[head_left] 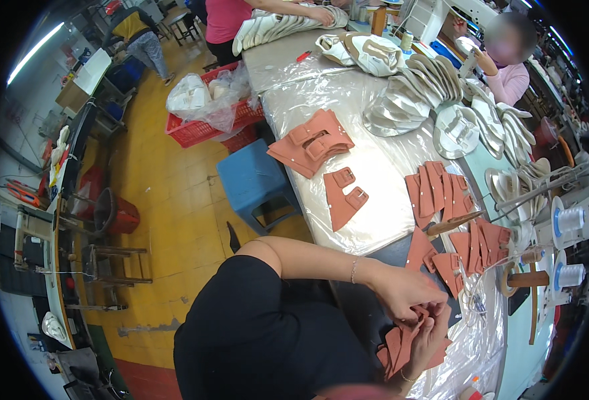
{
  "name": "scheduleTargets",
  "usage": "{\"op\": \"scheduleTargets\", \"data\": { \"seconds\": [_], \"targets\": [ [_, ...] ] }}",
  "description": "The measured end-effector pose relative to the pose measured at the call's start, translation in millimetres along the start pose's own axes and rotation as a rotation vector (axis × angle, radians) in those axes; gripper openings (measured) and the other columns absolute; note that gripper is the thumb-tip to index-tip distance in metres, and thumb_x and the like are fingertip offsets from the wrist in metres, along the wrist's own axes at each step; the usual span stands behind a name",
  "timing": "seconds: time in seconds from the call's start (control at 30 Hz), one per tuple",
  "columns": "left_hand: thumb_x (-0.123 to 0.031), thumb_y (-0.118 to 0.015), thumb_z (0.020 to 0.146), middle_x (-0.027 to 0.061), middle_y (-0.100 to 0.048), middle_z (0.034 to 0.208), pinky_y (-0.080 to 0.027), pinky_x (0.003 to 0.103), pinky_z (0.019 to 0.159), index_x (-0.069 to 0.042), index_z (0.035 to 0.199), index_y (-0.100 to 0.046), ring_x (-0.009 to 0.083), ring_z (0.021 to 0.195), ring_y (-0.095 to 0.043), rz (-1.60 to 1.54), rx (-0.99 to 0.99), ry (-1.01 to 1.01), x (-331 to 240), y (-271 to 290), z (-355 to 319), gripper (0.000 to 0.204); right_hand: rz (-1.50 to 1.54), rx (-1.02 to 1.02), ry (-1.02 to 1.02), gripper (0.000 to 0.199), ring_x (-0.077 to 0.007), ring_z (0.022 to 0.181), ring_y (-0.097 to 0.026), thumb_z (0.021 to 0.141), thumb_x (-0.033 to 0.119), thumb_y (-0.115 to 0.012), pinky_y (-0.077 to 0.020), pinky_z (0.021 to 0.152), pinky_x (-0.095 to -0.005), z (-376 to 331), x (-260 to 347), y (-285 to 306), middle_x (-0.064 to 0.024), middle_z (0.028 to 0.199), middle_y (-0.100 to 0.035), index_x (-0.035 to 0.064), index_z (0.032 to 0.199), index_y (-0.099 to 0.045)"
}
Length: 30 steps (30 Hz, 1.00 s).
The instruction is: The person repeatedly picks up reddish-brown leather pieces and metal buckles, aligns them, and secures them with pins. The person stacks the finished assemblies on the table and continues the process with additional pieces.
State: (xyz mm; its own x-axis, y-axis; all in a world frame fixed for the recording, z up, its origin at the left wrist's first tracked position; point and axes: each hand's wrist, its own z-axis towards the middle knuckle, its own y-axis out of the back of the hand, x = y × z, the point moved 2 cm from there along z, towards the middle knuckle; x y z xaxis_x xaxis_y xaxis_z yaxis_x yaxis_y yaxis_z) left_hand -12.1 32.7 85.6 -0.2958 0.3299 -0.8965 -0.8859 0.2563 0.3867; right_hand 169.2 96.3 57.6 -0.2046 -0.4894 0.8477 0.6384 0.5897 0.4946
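Both hands meet over the near end of the table, fingers bent around a reddish-brown strap piece (425,316). My left hand (404,293) pinches it from above. My right hand (432,339) supports it from below, its fingers partly hidden. More reddish-brown pieces (394,348) lie beneath and beside the hands. Just beyond, a cut piece (449,272) lies near overlapping rows of similar pieces (434,190). Farther left are a single piece with two buckles (341,203) and a pile of buckled pieces (314,141).
A wooden stick (456,223) lies across the rows. Pale shoe parts (408,100) crowd the far right, near thread spools (570,275). A blue stool (251,177) and red crate (186,132) stand left of the table. Co-workers are at the far side.
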Motion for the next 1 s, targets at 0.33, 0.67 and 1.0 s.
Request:
{"op": "scheduleTargets", "data": {
  "seconds": [0.33, 0.67, 1.0],
  "targets": [
    [-0.019, -0.07, 0.079, 0.0142, -0.056, 0.108, -0.051, 0.039, 0.068, -0.004, 0.127, -0.043, 0.0301, 0.09, -0.063, 0.161, -0.25, -0.051, 9.4, -11.1, -16.4, 0.058, 0.03, 0.03, -0.017, 0.063, -0.0233, 0.079, -0.046, 0.092, 0.06, -0.049, -0.037, 0.075, -0.0364, -16.4, -10.7, -16.3, -0.0108, 0.079, -0.045, -0.0024, 0.083, -0.048],
    [-0.039, -0.062, 0.092, 0.0188, -0.06, 0.12, -0.057, 0.027, 0.058, 0.003, 0.118, -0.053, 0.0213, 0.075, -0.07, -1.214, 0.075, 0.583, 52.6, -38.9, -46.0, 0.05, 0.208, -0.142, 0.014, 0.068, -0.0108, 0.065, -0.034, 0.086, 0.068, -0.05, -0.0291, 0.058, -0.0251, -21.6, -6.7, -5.5, -0.0011, 0.069, -0.038, 0.0031, 0.07, -0.039],
    [-0.027, -0.067, 0.09, 0.0114, -0.069, 0.094, -0.056, 0.03, 0.071, 0.004, 0.111, -0.061, 0.0196, 0.081, -0.069, -0.997, 0.45, 0.463, 55.1, -36.8, -46.1, 0.037, 0.093, 0.183, 0.029, 0.062, -0.0233, 0.061, -0.036, 0.077, 0.058, -0.067, -0.0315, 0.058, -0.0348, -18.6, 6.7, -5.8, -0.0062, 0.055, -0.041, 0.001, 0.061, -0.047]
  ]
}}
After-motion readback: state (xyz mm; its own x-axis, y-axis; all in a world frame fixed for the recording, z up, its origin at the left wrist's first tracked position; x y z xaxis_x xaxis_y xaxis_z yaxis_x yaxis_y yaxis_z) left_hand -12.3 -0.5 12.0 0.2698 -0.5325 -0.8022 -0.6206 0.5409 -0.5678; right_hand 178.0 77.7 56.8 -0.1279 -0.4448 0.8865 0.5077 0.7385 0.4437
